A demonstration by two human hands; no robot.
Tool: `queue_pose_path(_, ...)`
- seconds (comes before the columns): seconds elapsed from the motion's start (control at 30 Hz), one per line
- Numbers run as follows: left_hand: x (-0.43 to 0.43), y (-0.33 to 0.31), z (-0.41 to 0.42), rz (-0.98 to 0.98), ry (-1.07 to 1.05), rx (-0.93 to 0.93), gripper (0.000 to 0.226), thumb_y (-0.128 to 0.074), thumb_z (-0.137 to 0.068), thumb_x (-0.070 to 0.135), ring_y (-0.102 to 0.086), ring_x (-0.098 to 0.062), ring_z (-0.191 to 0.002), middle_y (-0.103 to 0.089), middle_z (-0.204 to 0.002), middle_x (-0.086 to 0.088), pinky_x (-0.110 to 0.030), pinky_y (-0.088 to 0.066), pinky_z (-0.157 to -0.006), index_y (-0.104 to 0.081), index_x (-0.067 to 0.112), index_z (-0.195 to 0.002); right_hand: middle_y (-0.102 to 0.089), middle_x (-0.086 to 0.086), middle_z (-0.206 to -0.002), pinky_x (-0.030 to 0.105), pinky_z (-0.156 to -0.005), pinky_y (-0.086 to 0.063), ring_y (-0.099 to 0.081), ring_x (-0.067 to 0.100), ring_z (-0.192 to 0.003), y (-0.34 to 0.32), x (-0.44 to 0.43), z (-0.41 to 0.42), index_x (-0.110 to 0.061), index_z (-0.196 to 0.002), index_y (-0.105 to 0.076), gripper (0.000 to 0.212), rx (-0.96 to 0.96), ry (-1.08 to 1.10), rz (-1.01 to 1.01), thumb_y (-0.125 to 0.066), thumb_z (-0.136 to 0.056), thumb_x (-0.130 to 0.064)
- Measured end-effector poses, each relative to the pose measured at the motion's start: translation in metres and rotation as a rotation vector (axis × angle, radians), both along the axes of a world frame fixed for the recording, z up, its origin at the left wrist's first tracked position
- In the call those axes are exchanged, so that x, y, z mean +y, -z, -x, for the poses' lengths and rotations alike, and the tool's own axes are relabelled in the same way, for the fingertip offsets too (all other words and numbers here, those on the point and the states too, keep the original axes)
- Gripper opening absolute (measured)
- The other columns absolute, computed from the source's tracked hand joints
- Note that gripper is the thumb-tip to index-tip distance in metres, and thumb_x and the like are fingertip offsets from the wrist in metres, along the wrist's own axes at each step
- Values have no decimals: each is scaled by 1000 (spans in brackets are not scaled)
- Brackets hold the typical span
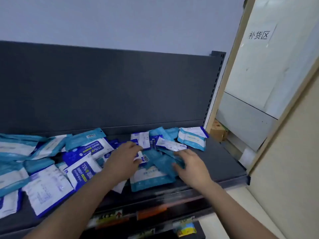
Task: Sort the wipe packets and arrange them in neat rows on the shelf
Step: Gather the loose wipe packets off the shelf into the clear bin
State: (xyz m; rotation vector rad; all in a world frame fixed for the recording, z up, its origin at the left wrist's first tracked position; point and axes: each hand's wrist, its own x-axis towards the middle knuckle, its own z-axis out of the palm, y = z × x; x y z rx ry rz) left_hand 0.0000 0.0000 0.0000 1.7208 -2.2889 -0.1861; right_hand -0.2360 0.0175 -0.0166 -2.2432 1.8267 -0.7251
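Note:
Several wipe packets lie jumbled on a dark grey shelf (222, 163). Dark blue "75%" alcohol wipe packets (82, 168) sit left of centre, and light teal packets (151, 178) lie in the middle. One teal-and-white packet (191, 138) lies apart at the back right. My left hand (124, 157) rests on the pile, its fingers curled over a packet with a barcode (145, 158). To its right, my right hand (188, 164) lies on a teal packet (165, 163) with fingers spread and bent. Whether either hand grips a packet is unclear.
The shelf's tall dark back panel (103, 87) stands behind the pile. Its right end stops at a perforated upright (215, 87) beside a pale wooden door frame (229, 69). A lower shelf with coloured goods (184, 228) shows below the front edge. A cardboard box (218, 132) sits behind the shelf's end.

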Motion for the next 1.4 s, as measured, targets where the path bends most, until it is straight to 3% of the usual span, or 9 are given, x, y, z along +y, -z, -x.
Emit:
queue_pose_path(0.17, -48, 0, 7, -295, -184, -242, 69, -45, -95, 45, -11, -26, -146, -9, -160, -5, -46, -20, -115, -11, 29, -153, -38, 1, -149, 33, -110, -33, -35, 21, -136, 8, -46, 11, -21, -143, -41, 60, 136, -39, -129, -57, -90, -45)
queue_pose_path(0.23, -61, 1, 7, -378, -206, -234, 81, -54, -90, 51, -16, -25, -145, -15, -159, -3, -45, -23, -115, -8, 29, -153, -38, 2, -150, 33, -110, -32, -35, 22, -136, 11, -62, 17, -21, -145, -38, 62, 154, -77, -164, -55, -91, -48)
queue_pose_path(0.43, -78, -9, 5, -409, -286, -210, 104, -71, -65, 66, -32, -26, -131, -37, -138, -4, -36, -32, -106, -21, 31, -149, -59, 8, -121, 33, -81, -44, -56, 27, -105, -2, -86, 23, -17, -133, -45, 41, 344, -245, -81, -45, -97, -36)
queue_pose_path(0.57, -68, -18, 17, -218, -382, -253, 76, -75, -55, 69, -50, -21, -111, -59, -106, 6, -35, -31, -85, -48, 30, -115, -59, 9, -123, 35, -81, -45, -57, 28, -106, 2, -95, 25, -15, -141, -39, 43, 330, -284, -2, -40, -99, -24)
queue_pose_path(0.7, -52, -38, 40, -88, -408, 431, 45, -87, -63, 38, -62, -20, -77, -65, -78, 1, -33, -44, -68, -58, 12, -87, -60, 8, -117, 30, -68, -36, -57, 25, -101, 5, -105, 33, -18, -146, -34, 50, 237, -248, 48, -43, -97, -14)
queue_pose_path(0.83, -41, -31, 78, -330, -346, 946, 36, -84, -71, 19, -71, -22, -73, -74, -83, -11, -35, -56, -73, -65, -3, -93, -62, 10, -116, 35, -77, -47, -59, 27, -100, 2, -114, 45, -18, -138, -44, 39, -5, -130, 25, -41, -99, -14)
queue_pose_path(1.0, -43, 1, 105, -447, -369, 549, 46, -82, -63, 54, -65, -11, -84, -70, -87, 5, -30, -53, -76, -66, 20, -89, -65, 7, -113, 35, -78, -46, -59, 25, -100, 5, -119, 53, -19, -126, -54, 34, -27, -162, 52, -49, -98, -36)
queue_pose_path(1.13, -46, 1, 125, -431, -242, 327, 54, -79, -69, 50, -57, -10, -101, -60, -113, 8, -28, -48, -86, -59, 24, -112, -65, 3, -102, 33, -78, -45, -59, 22, -94, 14, -117, 51, -22, -115, -61, 45, 4, -219, 14, -68, -81, -50)
queue_pose_path(1.4, -43, 3, 137, -337, -264, 558, 70, -84, -69, 26, -53, -7, -104, -56, -113, 8, -22, -43, -88, -52, 23, -131, -67, 2, -94, 30, -68, -41, -61, 21, -86, 17, -109, 48, -18, -111, -63, 28, -134, -167, 165, -60, -92, -38)
